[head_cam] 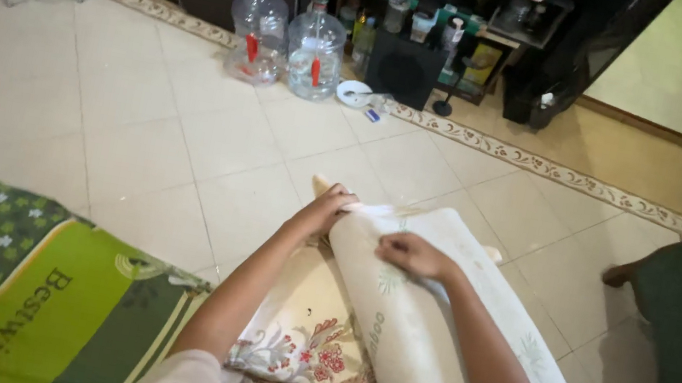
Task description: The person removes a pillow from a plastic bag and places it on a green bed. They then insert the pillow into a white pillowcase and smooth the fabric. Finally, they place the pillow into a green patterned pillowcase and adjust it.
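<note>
Both hands, left hand (326, 210) and right hand (407, 252), pinched the cover's edge (370, 211) at the white bolster (415, 326) end (cover barely on, floral cloth (313, 350) loose beneath).

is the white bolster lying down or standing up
Lying down: the white bolster stretches along the lap, left hand at its far end, right hand on top.

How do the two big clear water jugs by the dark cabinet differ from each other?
The left jug has a red cap on top, while the right jug has a green-topped bottle behind its neck and its own cap is hard to make out. The left jug stands a little farther back, the right jug nearer the white plate. Both are clear, upright, and carry a red mark on the front.
</note>
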